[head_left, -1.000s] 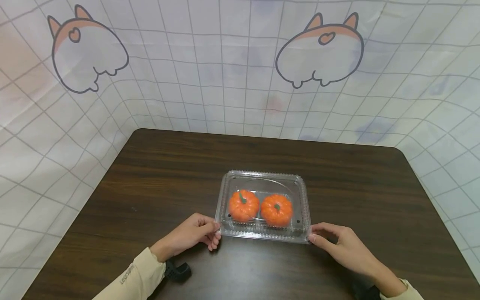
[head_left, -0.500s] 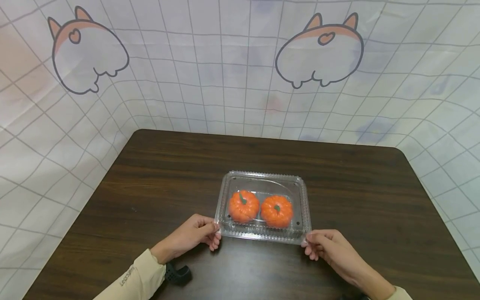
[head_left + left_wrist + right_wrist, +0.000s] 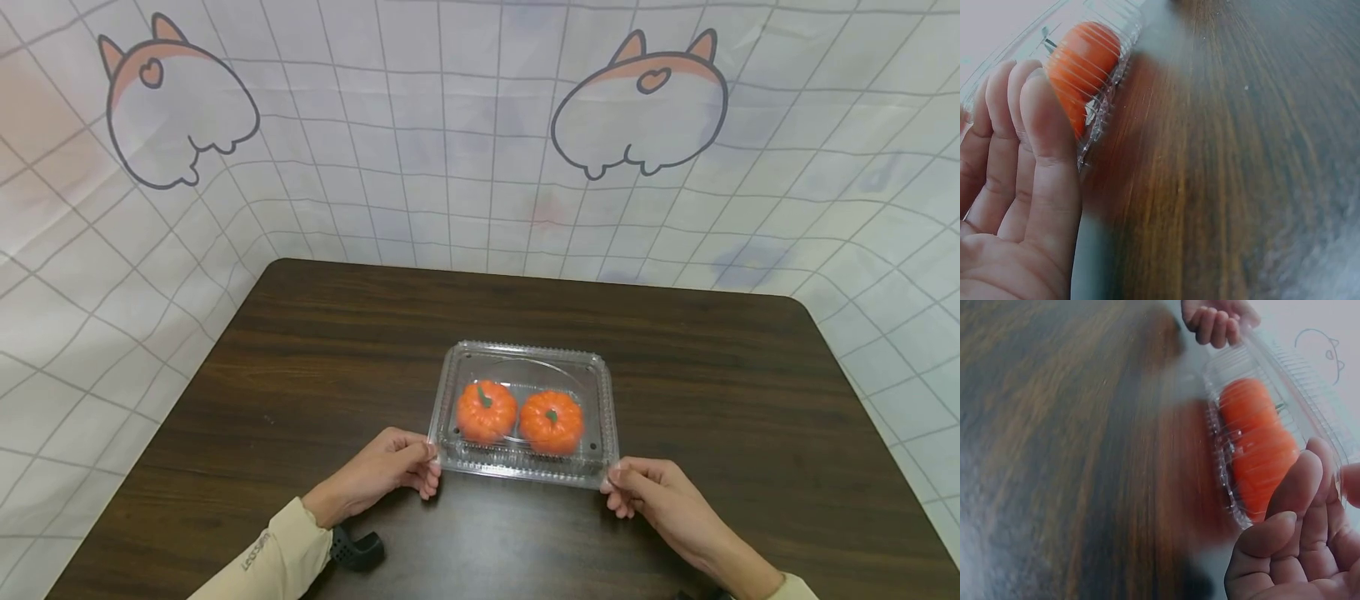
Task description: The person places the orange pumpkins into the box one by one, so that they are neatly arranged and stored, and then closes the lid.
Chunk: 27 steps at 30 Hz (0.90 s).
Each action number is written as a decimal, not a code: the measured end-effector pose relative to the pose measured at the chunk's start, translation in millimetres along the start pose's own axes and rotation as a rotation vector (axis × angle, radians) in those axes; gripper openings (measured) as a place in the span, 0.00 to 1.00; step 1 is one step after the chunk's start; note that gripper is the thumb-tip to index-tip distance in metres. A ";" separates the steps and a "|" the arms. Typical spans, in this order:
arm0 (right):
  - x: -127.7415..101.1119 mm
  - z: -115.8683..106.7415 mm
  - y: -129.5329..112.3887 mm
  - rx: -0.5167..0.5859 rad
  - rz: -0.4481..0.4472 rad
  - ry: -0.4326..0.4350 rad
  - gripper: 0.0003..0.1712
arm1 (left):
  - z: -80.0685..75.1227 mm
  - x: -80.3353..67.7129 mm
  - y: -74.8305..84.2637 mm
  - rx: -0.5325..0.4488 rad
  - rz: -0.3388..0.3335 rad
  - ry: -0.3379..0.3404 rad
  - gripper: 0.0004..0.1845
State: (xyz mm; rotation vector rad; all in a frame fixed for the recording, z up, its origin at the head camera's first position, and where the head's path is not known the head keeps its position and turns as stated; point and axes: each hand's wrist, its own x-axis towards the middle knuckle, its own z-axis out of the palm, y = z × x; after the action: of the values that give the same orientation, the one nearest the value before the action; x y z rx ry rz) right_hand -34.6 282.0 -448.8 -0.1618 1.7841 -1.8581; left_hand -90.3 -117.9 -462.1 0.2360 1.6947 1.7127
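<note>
left hand point(image 3: 378, 477) pinches clear plastic clamshell box point(image 3: 525, 412) near-left corner | right hand point(image 3: 660, 500) has shifted inward, now pinching near-right corner | both grips clamped, lid closed over two orange toy pumpkins point(image 3: 519, 414) | dark wooden bench point(image 3: 300, 375)

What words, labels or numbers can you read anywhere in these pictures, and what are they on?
Print on the left sleeve: dark lettering near the cuff, too small and slanted to read.
Clear plastic container with the two orange pumpkins: no label or print visible.
Backdrop cloth: only cartoon drawings and a grid, no words.
</note>
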 end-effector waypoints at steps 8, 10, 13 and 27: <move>1.1 -0.5 0.9 0.005 0.041 0.035 0.13 | -0.9 -0.4 -1.0 -0.006 -0.031 -0.008 0.14; 0.9 -1.5 0.6 0.019 0.059 0.034 0.13 | -0.9 -0.3 -1.3 -0.012 -0.035 -0.014 0.14; -0.5 -4.5 2.0 0.035 0.063 0.006 0.13 | -0.9 -0.8 -1.9 -0.016 -0.040 -0.035 0.15; -4.8 -36.2 -2.2 0.026 0.157 -0.008 0.25 | -14.2 -8.7 1.2 -0.044 -0.114 0.012 0.23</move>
State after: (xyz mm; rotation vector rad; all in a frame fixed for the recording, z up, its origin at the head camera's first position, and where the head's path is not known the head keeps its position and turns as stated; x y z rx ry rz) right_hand -47.5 316.2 -449.3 -0.0185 1.7155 -1.7655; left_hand -92.6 -134.4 -459.7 0.1073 1.6449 1.6679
